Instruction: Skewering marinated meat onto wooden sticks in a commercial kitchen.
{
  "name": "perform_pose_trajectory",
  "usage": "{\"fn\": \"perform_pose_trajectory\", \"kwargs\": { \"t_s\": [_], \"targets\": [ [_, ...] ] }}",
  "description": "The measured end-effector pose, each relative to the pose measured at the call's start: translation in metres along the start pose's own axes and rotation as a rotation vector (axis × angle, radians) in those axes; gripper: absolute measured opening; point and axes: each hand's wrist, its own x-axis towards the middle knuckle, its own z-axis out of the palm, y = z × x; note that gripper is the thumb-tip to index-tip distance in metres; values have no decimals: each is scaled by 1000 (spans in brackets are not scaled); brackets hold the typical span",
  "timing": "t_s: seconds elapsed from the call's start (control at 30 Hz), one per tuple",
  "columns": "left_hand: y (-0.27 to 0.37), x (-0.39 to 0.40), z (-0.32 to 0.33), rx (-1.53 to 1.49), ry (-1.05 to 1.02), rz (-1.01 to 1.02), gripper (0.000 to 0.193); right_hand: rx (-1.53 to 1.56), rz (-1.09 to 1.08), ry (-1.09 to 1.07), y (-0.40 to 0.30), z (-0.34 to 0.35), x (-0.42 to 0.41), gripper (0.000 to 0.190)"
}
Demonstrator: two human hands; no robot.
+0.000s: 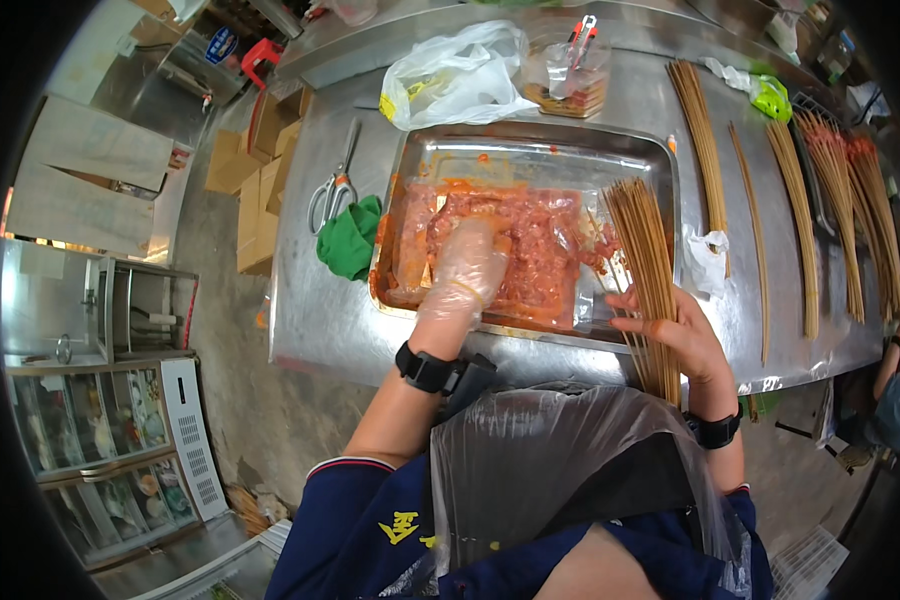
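My left hand [465, 262], in a clear plastic glove, presses into the marinated raw meat [544, 247]. Its fingertips are buried, so whether they grip a piece is hidden. The meat lies on clear plastic inside a shallow stainless steel tray [532, 133]. At the tray's right side my right hand [690, 337] holds a thick bundle of bamboo skewers [641, 247], tips pointing away from me. A few thinner skewers fan out to the left of that bundle under my fingers. Small meat pieces [602, 251] show near their tips, over the tray.
Left of the tray lie scissors [336, 187] and a green cloth [350, 240]. Behind it are a white plastic bag [457, 79] and a clear container [570, 90] with a utility knife [581, 37]. Skewer bundles [701, 142] and meat-tipped skewers [832, 202] lie right, beside crumpled tissue [707, 262].
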Motion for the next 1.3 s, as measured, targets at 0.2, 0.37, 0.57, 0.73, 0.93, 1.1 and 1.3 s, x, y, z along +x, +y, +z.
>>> {"fn": "perform_pose_trajectory", "kwargs": {
  "t_s": [0.2,0.37,0.57,0.73,0.93,1.1,1.3],
  "targets": [
    [13,18,14,149,-198,84,22,50,-92,-61,5,2,-1,44],
    [25,18,10,253,-344,11,18,-250,80,181,3,13,4,38],
    [20,10,-8,160,-326,-77,21,-388,13,224,7,16,8,30],
    [9,6,-6,92,-245,55,22,-437,77,206,-1,23,10,29],
    [17,10,2,297,-438,29,23,-562,64,229,3,24,13,24],
    [0,-3,-8,-393,-115,-46,22,-651,84,230,-8,34,14,26],
    [13,-14,-18,-1515,-219,-403,19,-642,82,204,1,30,18,28]
  ]
}}
